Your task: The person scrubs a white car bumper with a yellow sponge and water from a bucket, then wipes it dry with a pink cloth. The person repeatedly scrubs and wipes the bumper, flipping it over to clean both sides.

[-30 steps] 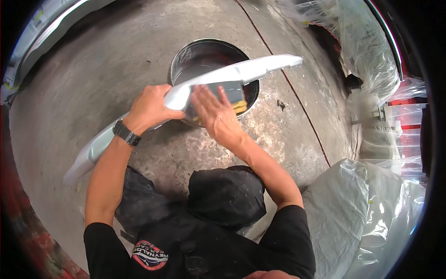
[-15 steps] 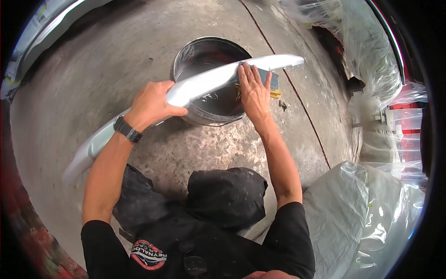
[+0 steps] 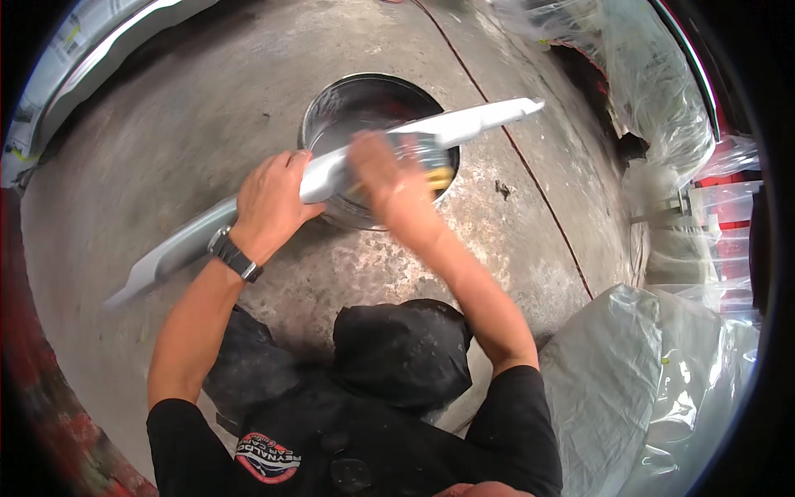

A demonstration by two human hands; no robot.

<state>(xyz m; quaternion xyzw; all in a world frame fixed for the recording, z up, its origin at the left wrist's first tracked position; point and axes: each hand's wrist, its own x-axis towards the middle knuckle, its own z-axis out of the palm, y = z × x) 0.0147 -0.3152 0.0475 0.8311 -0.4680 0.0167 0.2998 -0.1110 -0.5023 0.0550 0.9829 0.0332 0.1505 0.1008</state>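
Observation:
A long silver car trim panel (image 3: 476, 120) runs slantwise over the bucket, from lower left to upper right. My left hand (image 3: 269, 199) grips it left of the bucket, thumb on the near side and fingers over the far edge. My right hand (image 3: 385, 178), smeared by motion, presses a dark grey sheet of sandpaper (image 3: 422, 151) against the panel above the bucket's middle. A yellow pad (image 3: 439, 177) sticks out from under the sheet. Below them stands a black bucket (image 3: 312, 124) with greyish liquid in it, partly covered by the panel and my hand.
A thin dark red hose or cord (image 3: 542, 195) crosses the concrete floor (image 3: 373, 269) on the right. Clear plastic sheeting (image 3: 654, 91) drapes a car at the right, with a grey-green cover (image 3: 609, 356) nearer me. Another panel (image 3: 83, 66) lies at the far left.
My right hand and the sandpaper have slid leftward along the panel, toward my left hand. The panel has rolled and shifted slightly; my left hand still grips it.

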